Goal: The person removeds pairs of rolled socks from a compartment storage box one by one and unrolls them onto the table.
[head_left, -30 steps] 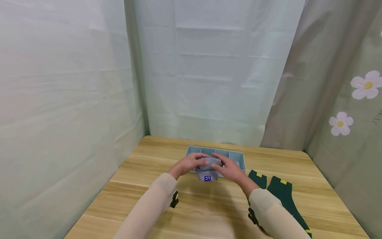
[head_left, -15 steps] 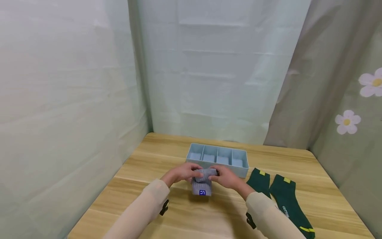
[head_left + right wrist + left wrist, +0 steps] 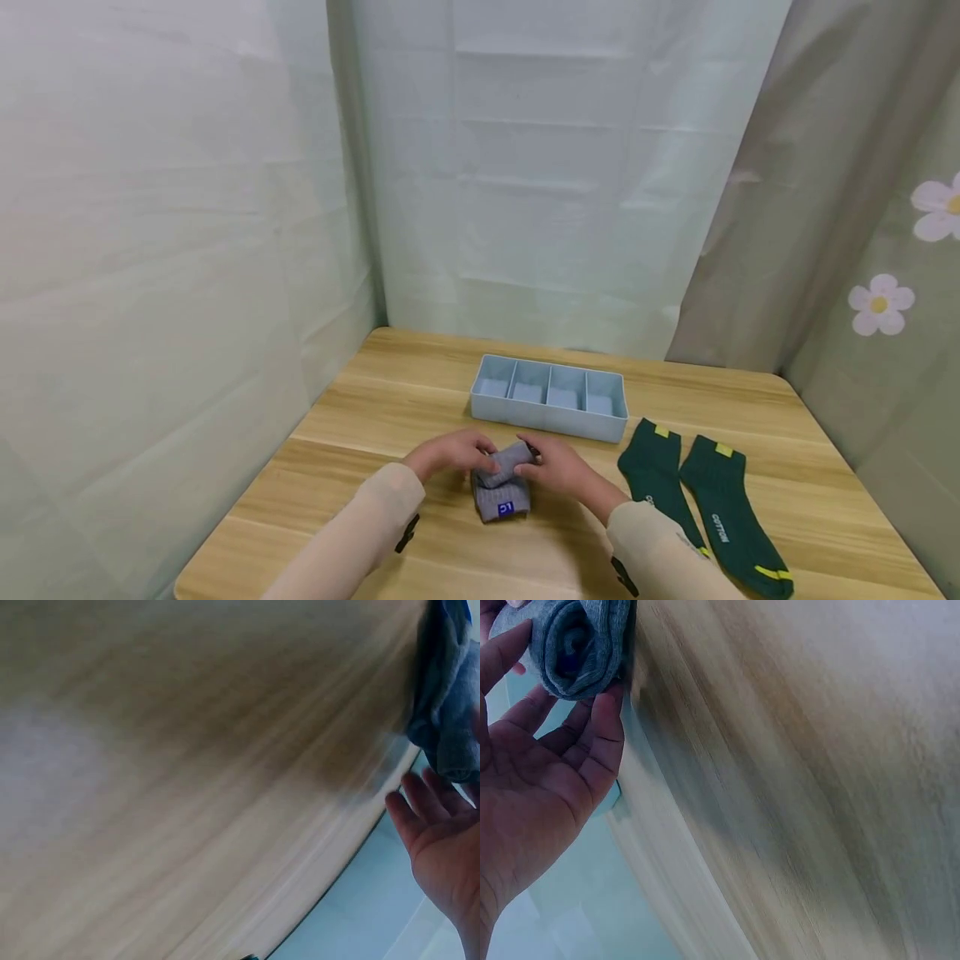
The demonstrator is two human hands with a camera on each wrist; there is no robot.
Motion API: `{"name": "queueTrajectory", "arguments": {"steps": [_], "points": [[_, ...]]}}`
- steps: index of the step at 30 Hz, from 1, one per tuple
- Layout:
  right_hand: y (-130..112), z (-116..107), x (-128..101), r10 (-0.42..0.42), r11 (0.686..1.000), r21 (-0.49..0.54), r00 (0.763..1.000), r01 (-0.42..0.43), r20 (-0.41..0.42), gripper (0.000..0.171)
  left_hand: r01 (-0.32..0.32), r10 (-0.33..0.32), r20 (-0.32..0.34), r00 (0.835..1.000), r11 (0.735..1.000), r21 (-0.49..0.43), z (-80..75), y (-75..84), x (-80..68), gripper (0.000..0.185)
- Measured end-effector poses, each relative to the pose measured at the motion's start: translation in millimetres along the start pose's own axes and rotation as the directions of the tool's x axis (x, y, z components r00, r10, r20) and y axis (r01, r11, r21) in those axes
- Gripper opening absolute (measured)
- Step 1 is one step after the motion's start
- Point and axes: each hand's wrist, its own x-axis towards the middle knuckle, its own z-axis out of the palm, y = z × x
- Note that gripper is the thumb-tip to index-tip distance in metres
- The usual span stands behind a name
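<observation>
A grey sock bundle, partly rolled up, lies between my two hands in the head view, its ribbed cuff and blue label facing me. My left hand grips the left end of the roll, thumb in front and fingers behind. On the other end, my right hand holds it with the thumb on the near side. Spiral layers of the rolled grey sock show in the left wrist view, above the fingers of the left hand. The right wrist view catches the right hand only at its edge, beneath the cloth.
Behind the hands stands a pale blue box with several compartments. Two dark green socks with yellow marks, the left sock and the right sock, lie flat on the wooden table at the right. Curtains hang around the table.
Both hands have drawn the grey sock bundle back toward me and down, away from the blue box, whose compartments now show. The view has shifted slightly.
</observation>
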Motion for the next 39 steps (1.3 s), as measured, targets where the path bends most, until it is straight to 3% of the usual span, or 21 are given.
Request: {"name": "queueTrajectory", "arguments": {"steps": [8,16,24,30,34,39], "points": [[-3,-1,-14,-0.083,0.991,-0.113,0.996,0.077,-0.043,0.061,-0.002,0.002,-0.019,1.000,1.000,-0.013,-0.6,1.7,-5.0,0.035],[-10,5,-19,-0.146,0.979,-0.152,0.986,0.133,-0.081,0.053,-0.135,0.137,-0.116,0.984,0.990,0.031,6.2,-6.4,-10.8,0.042],[-7,14,-16,-0.110,0.980,-0.179,0.983,0.083,-0.145,0.049,-0.194,0.201,-0.193,0.960,0.980,0.055,20.0,-14.0,-8.1,0.044],[-9,16,-18,-0.077,0.987,-0.152,0.988,0.056,-0.137,0.055,-0.187,0.203,-0.239,0.949,0.978,0.087,21.6,-13.3,-8.3,0.031],[-12,17,-23,-0.053,0.989,-0.145,0.993,0.037,-0.107,0.067,-0.158,0.180,-0.248,0.952,0.982,0.103,19.9,-12.6,-8.6,0.027],[-15,18,-30,-0.090,0.978,-0.194,0.992,0.071,-0.091,0.075,-0.134,0.157,-0.251,0.955,0.985,0.106,17.6,-12.9,-8.9,0.024]]}}
